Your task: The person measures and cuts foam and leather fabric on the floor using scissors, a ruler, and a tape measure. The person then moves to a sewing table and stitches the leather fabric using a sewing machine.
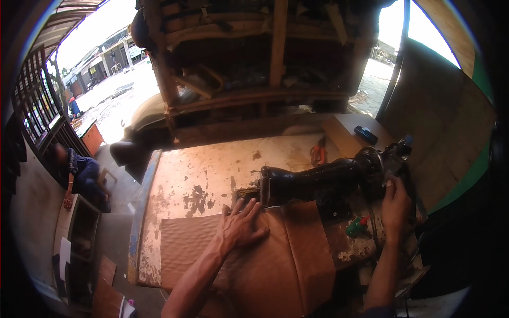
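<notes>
A black sewing machine [313, 183] stands on a worn table with peeling paint. Under its needle end lies a brown sheet of leather-like material [265, 259], with a wavy quilted pattern on its left part and a seam running down its right part. My left hand [243, 225] presses flat on this sheet, fingers spread, just beside the needle end. At the machine's right end, my right hand [395, 204] has its fingers curled against the handwheel [389, 164]. The needle and presser foot are hidden from me.
Orange-handled scissors [318, 152] lie behind the machine, near a dark blue object [366, 134] on a board. A green and red item [357, 226] sits right of the sheet. A wooden shelf [278, 47] stands behind the table [175, 164]. Another person [85, 172] sits at left.
</notes>
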Demonstrator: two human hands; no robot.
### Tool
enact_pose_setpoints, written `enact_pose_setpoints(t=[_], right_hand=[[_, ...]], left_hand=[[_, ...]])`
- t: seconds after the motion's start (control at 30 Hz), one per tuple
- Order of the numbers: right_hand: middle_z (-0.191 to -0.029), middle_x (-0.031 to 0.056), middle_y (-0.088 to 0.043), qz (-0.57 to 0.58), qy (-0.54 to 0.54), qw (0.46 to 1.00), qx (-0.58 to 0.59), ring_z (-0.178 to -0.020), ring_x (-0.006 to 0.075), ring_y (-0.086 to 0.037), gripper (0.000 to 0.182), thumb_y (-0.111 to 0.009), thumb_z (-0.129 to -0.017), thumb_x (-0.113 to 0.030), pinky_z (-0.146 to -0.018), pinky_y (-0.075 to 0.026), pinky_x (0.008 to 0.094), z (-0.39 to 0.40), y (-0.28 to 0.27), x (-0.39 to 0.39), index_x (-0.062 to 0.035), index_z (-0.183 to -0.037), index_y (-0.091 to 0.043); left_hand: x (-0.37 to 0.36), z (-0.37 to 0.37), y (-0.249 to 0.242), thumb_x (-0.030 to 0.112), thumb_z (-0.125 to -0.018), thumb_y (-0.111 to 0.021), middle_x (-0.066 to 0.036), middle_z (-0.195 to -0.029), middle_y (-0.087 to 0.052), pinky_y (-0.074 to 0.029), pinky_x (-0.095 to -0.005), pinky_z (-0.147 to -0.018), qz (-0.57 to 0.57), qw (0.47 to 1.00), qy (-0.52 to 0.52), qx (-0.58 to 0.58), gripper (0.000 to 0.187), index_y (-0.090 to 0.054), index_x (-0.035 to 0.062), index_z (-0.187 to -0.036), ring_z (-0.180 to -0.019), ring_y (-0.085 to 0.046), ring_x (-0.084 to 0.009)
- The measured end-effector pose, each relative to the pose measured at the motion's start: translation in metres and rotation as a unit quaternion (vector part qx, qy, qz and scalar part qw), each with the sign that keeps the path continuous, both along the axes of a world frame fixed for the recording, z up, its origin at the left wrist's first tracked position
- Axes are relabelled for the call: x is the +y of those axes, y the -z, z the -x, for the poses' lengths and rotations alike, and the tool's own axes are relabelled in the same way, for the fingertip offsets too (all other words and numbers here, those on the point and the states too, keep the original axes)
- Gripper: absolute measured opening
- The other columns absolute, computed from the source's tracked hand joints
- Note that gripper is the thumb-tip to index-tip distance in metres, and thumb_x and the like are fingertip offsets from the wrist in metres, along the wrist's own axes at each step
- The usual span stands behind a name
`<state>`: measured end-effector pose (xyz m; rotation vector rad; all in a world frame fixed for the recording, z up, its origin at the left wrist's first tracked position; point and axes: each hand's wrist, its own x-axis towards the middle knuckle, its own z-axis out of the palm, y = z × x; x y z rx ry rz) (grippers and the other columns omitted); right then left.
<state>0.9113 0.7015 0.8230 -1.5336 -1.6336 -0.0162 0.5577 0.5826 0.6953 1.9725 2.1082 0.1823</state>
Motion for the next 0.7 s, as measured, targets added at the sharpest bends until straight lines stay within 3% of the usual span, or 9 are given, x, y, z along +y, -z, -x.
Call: enact_pose_setpoints(t=[0.07, 0.17, 0.23, 0.27, 0.33, 0.37, 0.43, 0.53, 0.7], right_hand=[[-0.098, 0.0195, -0.071, -0.056, -0.147, 0.985, 0.076, -0.094, 0.0342, -0.072, 0.018, -0.055, -0.102, -0.012, -0.077, -0.054, 0.0386, 0.034, 0.011, -0.037, -0.0003, -0.109, -0.068], [-0.102, 0.019, -0.073, 0.065, -0.408, 0.91, 0.044, -0.095, 0.0324, -0.073, 0.016, -0.059, -0.098, -0.007, -0.078, -0.058, 0.0363, 0.095, 0.053, -0.064, 0.0008, -0.108, -0.07], [-0.125, 0.0175, -0.069, 0.151, -0.494, 0.854, 0.063, -0.118, 0.0342, -0.065, 0.03, -0.06, -0.1, -0.019, -0.1, -0.051, 0.0433, 0.124, 0.107, -0.055, -0.0035, -0.125, -0.067], [-0.125, 0.0175, -0.069, 0.147, -0.494, 0.854, 0.063, -0.118, 0.0342, -0.065, 0.03, -0.06, -0.1, -0.019, -0.1, -0.051, 0.0433, 0.132, 0.124, -0.046, -0.0035, -0.125, -0.067], [-0.151, 0.013, -0.051, 0.08, -0.482, 0.852, -0.188, -0.14, 0.0323, -0.047, 0.049, -0.05, -0.105, -0.035, -0.117, -0.035, 0.053, 0.142, 0.146, -0.034, -0.0097, -0.146, -0.051], [-0.151, 0.013, -0.051, 0.083, -0.486, 0.849, -0.19, -0.14, 0.0323, -0.047, 0.049, -0.05, -0.105, -0.035, -0.117, -0.035, 0.053, 0.143, 0.149, -0.032, -0.0097, -0.146, -0.051], [-0.164, 0.0068, -0.034, 0.141, -0.465, 0.841, -0.239, -0.152, 0.0312, -0.028, 0.06, -0.042, -0.105, -0.047, -0.123, -0.016, 0.0599, 0.139, 0.151, -0.031, -0.016, -0.157, -0.036], [-0.163, 0.0092, -0.034, 0.139, -0.455, 0.84, -0.26, -0.152, 0.0307, -0.028, 0.059, -0.04, -0.106, -0.043, -0.125, -0.014, 0.0541, 0.138, 0.147, -0.032, -0.0162, -0.158, -0.034], [-0.163, 0.0068, -0.035, 0.145, -0.448, 0.845, -0.251, -0.152, 0.03, -0.028, 0.057, -0.04, -0.106, -0.044, -0.124, -0.014, 0.0575, 0.139, 0.147, -0.034, -0.0182, -0.157, -0.036]], left_hand=[[-0.004, -0.006, 0.01, 0.073, -0.088, -0.051, -0.008, -0.167, -0.026, -0.012, -0.0627, -0.121, -0.037, 0.999, -0.009, 0.019, 0.098, -0.031, 0.0081, -0.158, -0.155, -0.02, -0.0322], [-0.012, -0.019, 0.016, 0.06, -0.092, -0.054, -0.007, -0.166, -0.028, -0.011, -0.0629, -0.122, -0.112, 0.993, -0.033, 0.019, 0.085, -0.032, 0.0125, -0.158, -0.155, -0.02, -0.0323], [-0.019, -0.025, 0.028, 0.054, -0.096, -0.051, -0.008, -0.166, -0.029, -0.012, -0.0595, -0.124, -0.125, 0.989, -0.073, -0.01, 0.076, -0.034, 0.0127, -0.157, -0.155, -0.02, -0.0321], [-0.024, -0.026, 0.026, 0.05, -0.1, -0.046, -0.008, -0.165, -0.03, -0.012, -0.0562, -0.125, -0.084, 0.994, -0.065, -0.005, 0.068, -0.036, 0.0131, -0.157, -0.155, -0.02, -0.0315], [-0.029, -0.029, 0.02, 0.05, -0.1, -0.045, -0.008, -0.165, -0.03, -0.011, -0.0551, -0.125, -0.089, 0.993, -0.075, -0.011, 0.068, -0.036, 0.0133, -0.157, -0.155, -0.02, -0.0313], [-0.031, -0.03, 0.018, 0.051, -0.1, -0.044, -0.007, -0.165, -0.03, -0.011, -0.054, -0.125, -0.094, 0.992, -0.08, -0.016, 0.068, -0.036, 0.0135, -0.157, -0.155, -0.02, -0.0311], [-0.033, -0.034, 0.015, 0.052, -0.101, -0.041, -0.006, -0.165, -0.03, -0.01, -0.0539, -0.125, -0.1, 0.991, -0.086, -0.013, 0.068, -0.036, 0.0136, -0.157, -0.155, -0.02, -0.0303], [-0.029, -0.031, 0.011, 0.052, -0.101, -0.041, -0.006, -0.166, -0.03, -0.009, -0.0531, -0.126, -0.088, 0.992, -0.089, 0.009, 0.069, -0.035, 0.0139, -0.157, -0.155, -0.019, -0.0298], [-0.031, -0.031, 0.01, 0.052, -0.101, -0.041, -0.006, -0.166, -0.029, -0.007, -0.0526, -0.126, -0.074, 0.993, -0.089, -0.002, 0.069, -0.035, 0.0139, -0.157, -0.155, -0.018, -0.0302]])
